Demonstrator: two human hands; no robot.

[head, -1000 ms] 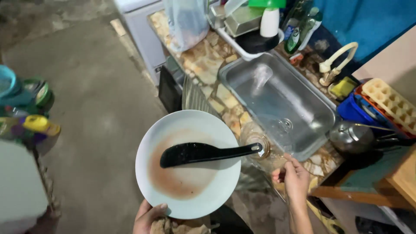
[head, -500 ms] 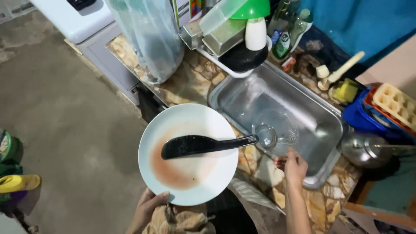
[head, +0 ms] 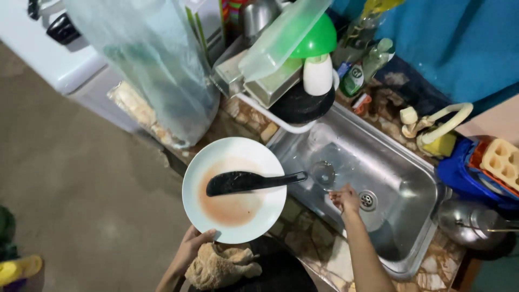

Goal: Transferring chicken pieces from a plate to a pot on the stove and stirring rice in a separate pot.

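From the head cam, your left hand (head: 195,244) has its grip pinching the near rim of the round white plate (head: 254,227) smeared with reddish sauce, held out over the edge of the stone-patterned surface (head: 319,243), just left of the stainless steel sink (head: 400,178). The black plastic spatula (head: 246,182) lies flat on the plate, blade to the left over the sauce, handle sticking out past the right rim toward the basin, so its long axis runs roughly left to right. Your right hand (head: 345,198) is the nearer one to that handle tip: it hangs over the sink, just right of and a bit below the handle end, not touching it, fingers loosely curled and holding nothing as far as I can see. Behind the sink there's a stack of dishes with a clear plastic lid (head: 281,40) and green bowl (head: 316,38) on top. Compared with half a second ago, the plate has come closer to the sink, and your right hand has moved in from the counter edge to over the basin.
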